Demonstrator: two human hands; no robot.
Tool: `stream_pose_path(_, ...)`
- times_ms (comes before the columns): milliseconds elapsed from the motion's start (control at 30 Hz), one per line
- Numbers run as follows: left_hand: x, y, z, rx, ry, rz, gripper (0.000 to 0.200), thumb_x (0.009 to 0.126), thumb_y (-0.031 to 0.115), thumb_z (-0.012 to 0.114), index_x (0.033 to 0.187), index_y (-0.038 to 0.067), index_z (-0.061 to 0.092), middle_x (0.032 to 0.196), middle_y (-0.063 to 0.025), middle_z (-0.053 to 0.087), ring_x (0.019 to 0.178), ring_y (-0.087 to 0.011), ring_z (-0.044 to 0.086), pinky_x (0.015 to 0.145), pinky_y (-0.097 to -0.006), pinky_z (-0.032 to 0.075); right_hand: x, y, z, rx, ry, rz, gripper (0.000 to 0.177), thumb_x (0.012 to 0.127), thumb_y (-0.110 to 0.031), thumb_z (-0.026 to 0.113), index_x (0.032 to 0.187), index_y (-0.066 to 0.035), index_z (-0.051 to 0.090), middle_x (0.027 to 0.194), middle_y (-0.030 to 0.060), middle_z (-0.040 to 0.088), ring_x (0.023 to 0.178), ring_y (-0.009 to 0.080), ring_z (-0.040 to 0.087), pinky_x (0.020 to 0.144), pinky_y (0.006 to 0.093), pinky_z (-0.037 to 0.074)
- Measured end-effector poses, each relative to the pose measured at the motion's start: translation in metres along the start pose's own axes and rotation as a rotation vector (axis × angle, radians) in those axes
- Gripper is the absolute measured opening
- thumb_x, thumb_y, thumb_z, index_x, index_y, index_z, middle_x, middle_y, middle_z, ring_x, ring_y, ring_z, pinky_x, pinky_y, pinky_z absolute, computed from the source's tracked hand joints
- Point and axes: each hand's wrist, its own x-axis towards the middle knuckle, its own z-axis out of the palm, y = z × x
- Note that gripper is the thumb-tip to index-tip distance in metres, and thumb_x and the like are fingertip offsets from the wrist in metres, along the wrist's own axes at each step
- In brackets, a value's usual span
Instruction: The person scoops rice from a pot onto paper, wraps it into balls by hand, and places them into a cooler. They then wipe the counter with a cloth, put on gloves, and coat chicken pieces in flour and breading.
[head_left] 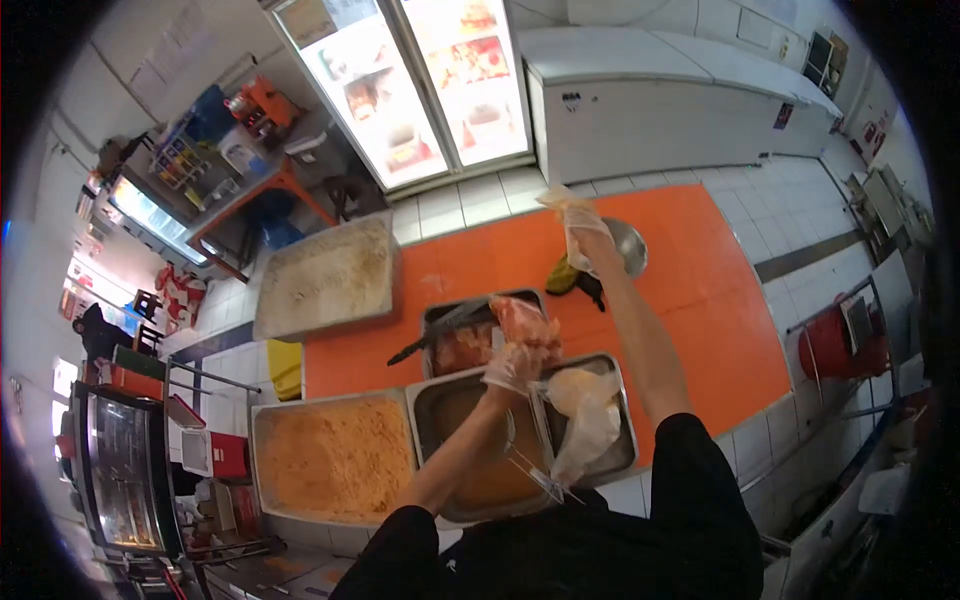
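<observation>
My left hand (pixel 512 368), in a clear plastic glove, is closed on pinkish raw meat (pixel 527 328) at the near right of a metal pan. More meat lies in that pan (pixel 428 318), and a black-handled knife (pixel 405 352) rests across its left side. My right hand (pixel 585 228), also gloved, reaches over the far part of the orange table beside a steel bowl (pixel 632 248); its fingers are unclear inside the loose, wrinkled plastic. Below my left wrist is a pan of brown liquid (pixel 470 425) with a wire utensil (pixel 535 472) over its near edge.
A plastic bag (pixel 590 440) lies in the pan at right. Orange-brown crumbs fill a wide tray (pixel 258 460) at near left. A big floury tub (pixel 325 275) stands at far left on the orange table (pixel 710 300). Yellow-and-black items (pixel 568 279) lie near the bowl.
</observation>
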Motion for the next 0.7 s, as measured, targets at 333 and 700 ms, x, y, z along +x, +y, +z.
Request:
stream_pose_path(333,0.071,-0.01,-0.063,-0.83,-0.06,-0.81,0.018,0.081,0.019,0.065,0.096,0.008,0.065,0.071,-0.0102,0.059,0.065,-0.0307,0.056,0.061,-0.0402,0.047,-0.106,-0.064,0.034,0.349,0.378,-0.487,0.022,0.093,-0.022,0.048,0.106,-0.008,0.058,0.088,0.0126,0.059,0.084,0.0295,0.06,0.075,0.0384,0.049)
stream_pose_path(700,0.064,-0.019,-0.051,-0.47,-0.183,-0.503,0.011,0.086,0.011,0.057,0.087,0.003,0.064,0.086,-0.0184,0.063,0.085,-0.037,0.061,0.072,-0.0457,0.047,-0.071,-0.071,-0.035,0.34,-0.4,-0.502,0.054,0.086,-0.042,0.057,0.124,-0.005,0.044,0.108,0.023,0.063,0.109,0.0328,0.059,0.087,0.0415,0.048)
